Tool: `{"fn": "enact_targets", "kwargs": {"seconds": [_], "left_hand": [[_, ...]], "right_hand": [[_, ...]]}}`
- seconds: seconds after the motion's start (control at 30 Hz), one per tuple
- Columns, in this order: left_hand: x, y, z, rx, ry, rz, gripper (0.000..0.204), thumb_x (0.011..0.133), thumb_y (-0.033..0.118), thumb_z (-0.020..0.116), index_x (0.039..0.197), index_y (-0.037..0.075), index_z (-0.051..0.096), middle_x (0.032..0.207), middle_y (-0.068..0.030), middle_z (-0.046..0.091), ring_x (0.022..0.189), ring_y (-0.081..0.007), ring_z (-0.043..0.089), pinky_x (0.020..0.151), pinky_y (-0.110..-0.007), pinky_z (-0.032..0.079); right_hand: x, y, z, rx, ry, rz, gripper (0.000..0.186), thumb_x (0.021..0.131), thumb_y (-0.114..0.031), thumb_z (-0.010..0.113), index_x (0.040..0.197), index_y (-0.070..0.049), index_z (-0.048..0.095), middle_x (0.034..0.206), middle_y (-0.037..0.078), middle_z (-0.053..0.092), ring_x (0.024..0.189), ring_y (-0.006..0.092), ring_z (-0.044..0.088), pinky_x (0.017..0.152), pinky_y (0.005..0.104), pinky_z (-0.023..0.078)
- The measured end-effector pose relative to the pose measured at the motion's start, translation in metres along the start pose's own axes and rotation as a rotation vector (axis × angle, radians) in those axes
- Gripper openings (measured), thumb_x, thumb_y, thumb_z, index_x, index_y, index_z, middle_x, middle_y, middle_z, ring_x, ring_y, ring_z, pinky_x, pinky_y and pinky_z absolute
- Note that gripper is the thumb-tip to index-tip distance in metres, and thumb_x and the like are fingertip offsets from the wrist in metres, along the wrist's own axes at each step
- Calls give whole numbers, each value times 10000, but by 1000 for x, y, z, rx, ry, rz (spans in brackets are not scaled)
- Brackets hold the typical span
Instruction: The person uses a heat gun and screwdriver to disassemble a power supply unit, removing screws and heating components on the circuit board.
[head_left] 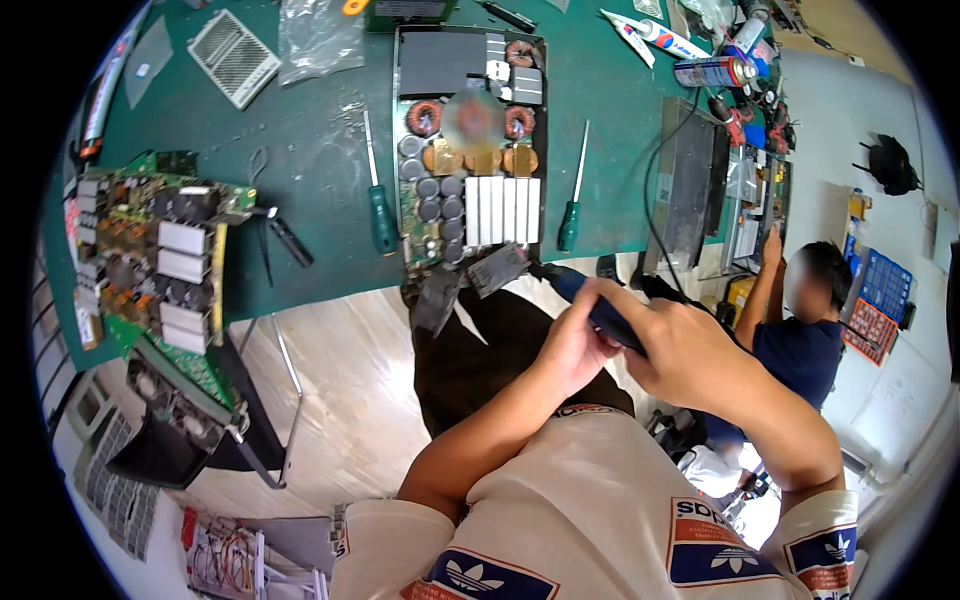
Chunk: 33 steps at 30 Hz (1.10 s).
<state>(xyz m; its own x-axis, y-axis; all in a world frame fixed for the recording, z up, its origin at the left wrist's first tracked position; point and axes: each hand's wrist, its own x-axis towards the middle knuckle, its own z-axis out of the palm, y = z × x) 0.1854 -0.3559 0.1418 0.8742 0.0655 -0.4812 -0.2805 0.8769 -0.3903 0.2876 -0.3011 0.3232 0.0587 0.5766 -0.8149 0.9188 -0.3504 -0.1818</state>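
Both hands are closed around a dark blue handheld tool (610, 322) with a narrow black front end. My left hand (580, 352) grips its underside, and my right hand (682, 340) wraps over it from the right. The tool's front end points left, toward the near end of an open power-supply unit (542, 150). That unit holds a circuit board with copper coils, dark capacitors and a white finned heatsink (503, 211). Two grey metal pieces (497, 270) are at its near edge, above my lap. The tool's exact kind cannot be made out.
Green-handled screwdrivers (381, 220) (568, 226) flank the unit on the green bench (320, 190). Stacked circuit boards (155, 255) stand at the left. A black cable (652, 190) loops beside a metal case (683, 185). Another person (800, 350) works at the far right.
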Motion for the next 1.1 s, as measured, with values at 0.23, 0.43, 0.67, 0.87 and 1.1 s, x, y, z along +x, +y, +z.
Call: {"fn": "enact_targets", "kwargs": {"seconds": [0.23,0.43,0.67,0.87,1.1], "left_hand": [[-90,56,8,928,-105,24,268,987,315,582,1028,56,633,785,-36,637,572,-86,522,470,-237,394],[-131,216,-62,1351,600,1002,153,904,174,683,960,32,688,784,28,639,672,-72,557,625,-237,475],[-98,320,-34,1754,951,1411,201,864,130,686,1017,-1,687,785,-80,692,636,-156,629,628,-286,510],[-53,334,-14,1992,964,1490,132,834,116,692,951,55,708,908,-125,647,868,-311,628,790,-403,500],[-21,350,-3,2035,1015,1481,122,833,126,693,936,65,714,906,-108,650,896,-312,616,812,-411,487]], "right_hand": [[-75,-2,3,411,202,102,704,738,-50,682,1394,-66,427,845,242,649,668,386,654,640,416,507],[-103,-6,15,520,409,101,721,740,-44,682,1418,-79,440,866,196,655,529,248,570,571,301,470],[-99,-5,17,570,442,19,747,745,-101,697,1435,-46,416,883,197,655,526,233,558,566,289,461],[-88,9,2,603,393,68,760,739,-85,700,1444,-53,418,887,179,662,528,198,563,549,278,457],[-63,34,-15,590,350,75,768,728,-68,704,1441,-46,418,875,165,658,522,188,569,533,276,462]]}}
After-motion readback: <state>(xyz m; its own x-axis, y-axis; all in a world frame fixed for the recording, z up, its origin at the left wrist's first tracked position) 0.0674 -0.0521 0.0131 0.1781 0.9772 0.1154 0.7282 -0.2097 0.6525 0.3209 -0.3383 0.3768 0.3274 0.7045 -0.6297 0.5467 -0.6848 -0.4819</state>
